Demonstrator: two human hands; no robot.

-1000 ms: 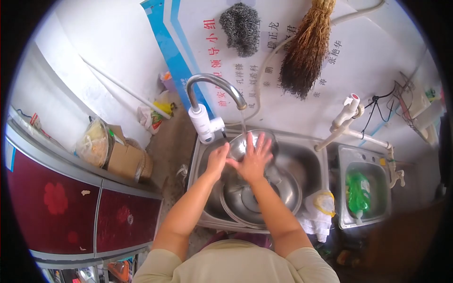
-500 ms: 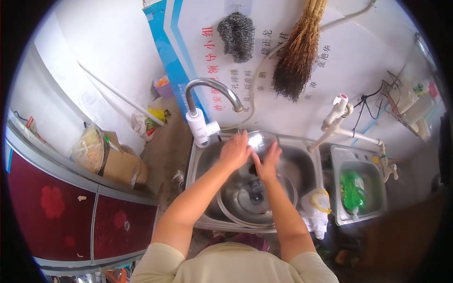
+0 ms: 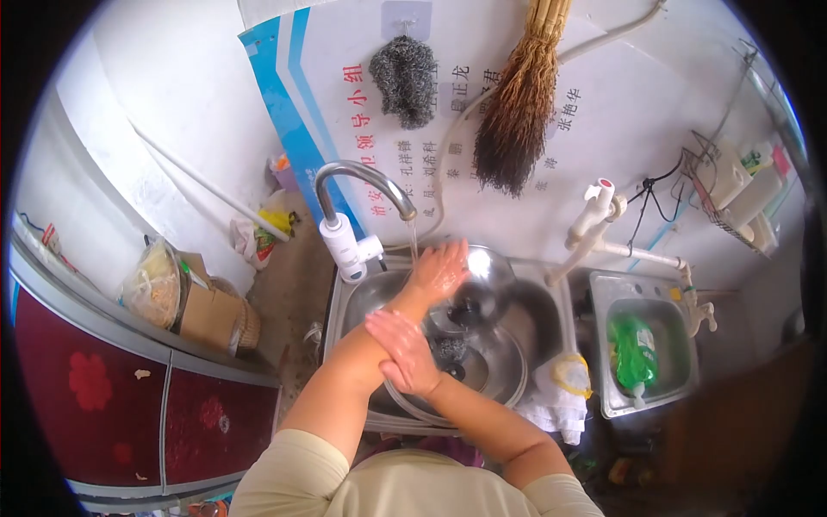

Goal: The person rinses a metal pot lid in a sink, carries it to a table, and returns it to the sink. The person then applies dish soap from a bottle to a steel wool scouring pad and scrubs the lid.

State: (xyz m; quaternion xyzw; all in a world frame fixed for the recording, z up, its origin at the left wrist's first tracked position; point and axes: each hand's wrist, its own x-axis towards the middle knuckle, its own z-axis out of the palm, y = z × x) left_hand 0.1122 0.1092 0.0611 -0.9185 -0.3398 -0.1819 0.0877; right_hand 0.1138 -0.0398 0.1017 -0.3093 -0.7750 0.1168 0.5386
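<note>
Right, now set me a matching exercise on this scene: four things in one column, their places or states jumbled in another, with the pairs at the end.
Things:
1. right hand
2. broom
3. bottle
4. tap with the curved spout

Places and states:
A. green, in the small sink
B. water running from it
C. laid on the left forearm
D. bristles pointing down

Right pairs: 1-C, 2-D, 3-A, 4-B.
</note>
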